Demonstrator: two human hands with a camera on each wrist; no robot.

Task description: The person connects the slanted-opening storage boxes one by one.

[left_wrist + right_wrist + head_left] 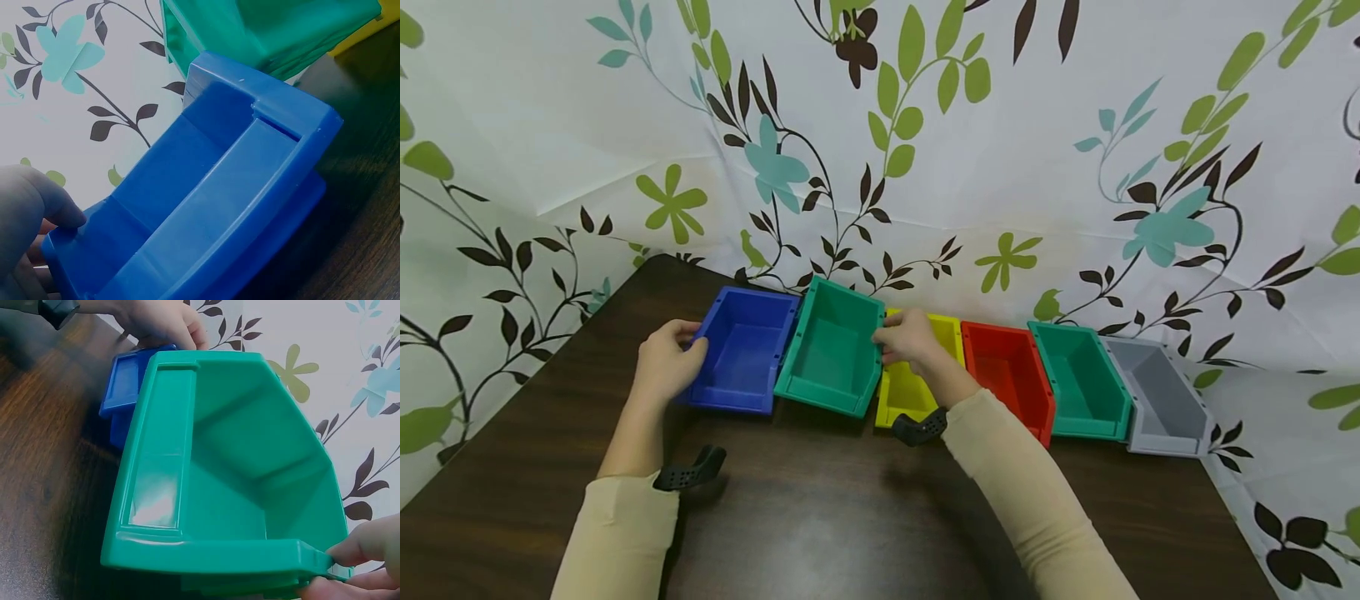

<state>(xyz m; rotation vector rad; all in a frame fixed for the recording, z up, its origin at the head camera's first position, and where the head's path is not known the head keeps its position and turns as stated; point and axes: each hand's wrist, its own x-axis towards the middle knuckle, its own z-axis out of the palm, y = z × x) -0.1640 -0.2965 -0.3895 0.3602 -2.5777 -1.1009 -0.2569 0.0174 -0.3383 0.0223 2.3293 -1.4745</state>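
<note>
From the head view, the left hand [668, 360] pinches the left side of the blue bin [742, 350]. The right hand [912, 340] pinches the right side of the green bin [835, 348], so both bins sit between the hands. The green bin is turned a bit, and its left edge is right by the blue bin; I cannot tell if it is lifted. The yellow bin [910, 396] is right under the right hand, which covers part of it. To the right of that hand come the red bin [1003, 371], the other green bin [1078, 383] and the gray bin [1165, 404], side by side in a row. The brown table [820, 517] is under it all, and a leafy sheet [1037, 125] hangs behind the hands. Each wrist has a black band [688, 471].

From the left wrist view, the thumb is on the inside of the blue bin's wall and the fingers are outside. The green bin is on the far side of the blue bin from this hand, with a bit of yellow bin past it.

From the right wrist view, thumb and finger squeeze the green bin's edge. The green bin hides much of the blue bin, and the left hand is behind them.
</note>
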